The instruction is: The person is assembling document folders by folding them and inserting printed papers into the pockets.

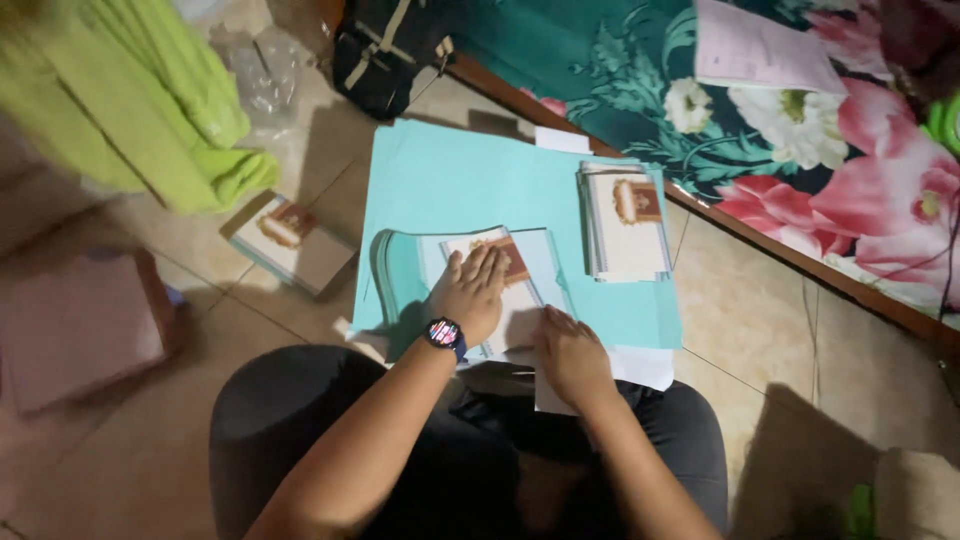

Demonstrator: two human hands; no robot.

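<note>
Down on the tiled floor (740, 300), a seated person leans over a large light-blue sheet (470, 180). Left hand (470, 292), with a dark watch (444, 334) on its wrist, lies flat, fingers spread, pressing on a white card (515, 275) with a brown-and-gold emblem; it grips nothing. That card tops a small pile of pale-blue folded sheets (400, 280) lying at the near edge of the big sheet, just ahead of the person's knees. Right hand (570, 355) rests just beside it on the right, fingers curled loosely at the card's lower right edge; whether it pinches the paper cannot be told.

Farther out on the blue sheet, to the right, sits a stack of cards (625, 220) with the same emblem, apart from both hands. Left of the sheet, one more card bundle (292, 243) lies on the floor, near a heap of lime-green cloth (150, 100). A black bag (385, 50) stands beyond the sheet. Along the right runs a bed with a flowered cover (830, 150), a pink paper (760, 50) on it.
</note>
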